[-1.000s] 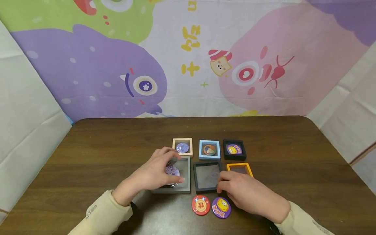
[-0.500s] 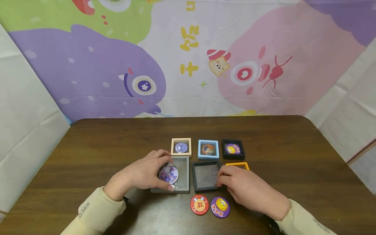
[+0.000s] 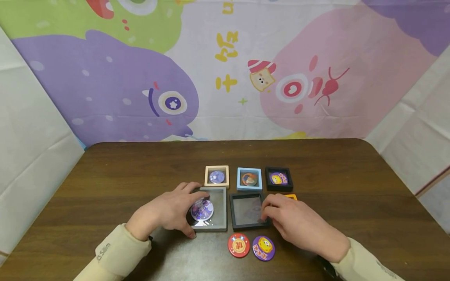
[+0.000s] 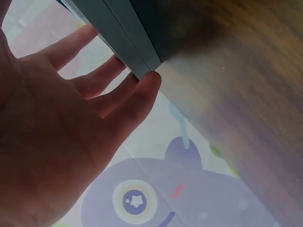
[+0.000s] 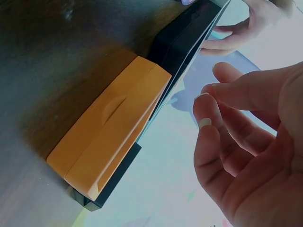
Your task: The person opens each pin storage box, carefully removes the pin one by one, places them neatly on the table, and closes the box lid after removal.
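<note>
My left hand (image 3: 165, 210) grips the left side of a grey display frame (image 3: 220, 210), thumb at its front edge, fingers over its back. A round purple badge (image 3: 202, 210) shows in the frame's clear window. In the left wrist view a thin seam runs along the grey frame's side (image 4: 128, 35). My right hand (image 3: 300, 226) hovers at the right edge of a black display frame (image 3: 247, 210), its fingers loosely curled with nothing seen between them. Partly hidden behind it is an orange frame (image 5: 109, 125), which in the right wrist view stands apart from the fingertips.
Behind stand a beige frame (image 3: 207, 175), a light blue frame (image 3: 240, 179) and a small black frame (image 3: 268, 181), each with a badge inside. In front lie a red badge (image 3: 239, 245) and a purple badge (image 3: 263, 248) on the wooden table (image 3: 123, 175).
My left hand has drawn back left from over the window to the grey frame's edges, its thumb coming forward off the top. My right hand has barely shifted.
</note>
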Tool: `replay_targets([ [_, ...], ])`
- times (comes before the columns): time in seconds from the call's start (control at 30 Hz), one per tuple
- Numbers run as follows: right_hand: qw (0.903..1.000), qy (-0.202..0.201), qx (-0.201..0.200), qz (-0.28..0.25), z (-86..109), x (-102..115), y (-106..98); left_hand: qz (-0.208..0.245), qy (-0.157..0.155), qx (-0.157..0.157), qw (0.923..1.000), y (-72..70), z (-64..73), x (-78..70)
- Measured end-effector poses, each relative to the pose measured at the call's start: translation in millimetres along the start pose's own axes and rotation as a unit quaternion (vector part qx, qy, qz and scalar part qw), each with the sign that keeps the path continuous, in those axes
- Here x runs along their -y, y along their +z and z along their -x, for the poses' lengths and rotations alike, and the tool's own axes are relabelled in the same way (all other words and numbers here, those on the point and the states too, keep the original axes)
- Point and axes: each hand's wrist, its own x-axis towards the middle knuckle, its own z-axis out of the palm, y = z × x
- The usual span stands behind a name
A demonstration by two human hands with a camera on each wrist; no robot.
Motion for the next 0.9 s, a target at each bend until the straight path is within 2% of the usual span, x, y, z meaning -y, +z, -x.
replay_targets([
  [0.13,1.0,-0.003,-0.008,-0.001,0.1,-0.3,0.1,-0.002,0.02,-0.017,0.9997,-1.2,0.5,1.5],
  [0.27,0.9992,-0.016,-0.037,0.002,-0.3,-0.3,0.3,-0.002,0.047,-0.042,0.998,-3.7,2.3,1.6],
  [0.43,0.9965,-0.023,-0.079,-0.015,-2.1,3.0,-1.0,0.007,0.083,-0.092,0.9923,-5.1,2.2,-4.6],
  [0.53,0.9945,-0.013,-0.092,-0.047,-3.5,8.1,-3.1,0.024,0.097,-0.124,0.9871,-5.4,1.6,-11.6],
  [0.7,0.9891,0.015,-0.096,-0.111,-3.6,19.4,-6.4,0.051,0.105,-0.168,0.979,-3.2,1.1,-28.8],
  [0.9,0.9837,0.015,-0.115,-0.137,-4.0,31.0,1.2,0.061,0.097,-0.191,0.9749,5.3,0.9,-48.8],
])
